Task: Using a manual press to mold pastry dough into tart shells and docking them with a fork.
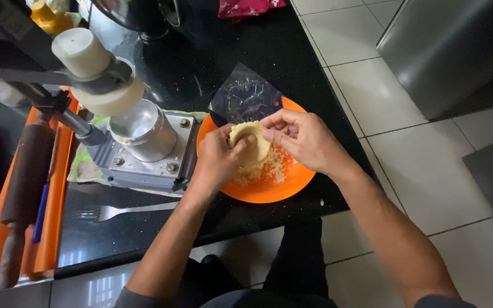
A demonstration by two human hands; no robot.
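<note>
Both hands hold one dough disc (250, 141) above an orange plate (292, 177). The disc is pale yellow, round and cupped, its rim turned up. The left hand (219, 158) cradles it from below and the side, fingers curled closed around its edge; the right hand (303, 138) pinches the far rim between thumb and fingertips. Just under the grip lie loose pale crumbs (261, 171) on the plate. Beyond the hands sits a clear plastic sheet (245, 97); left of them a metal press (144, 142), nearer the body a fork (124, 211).
</note>
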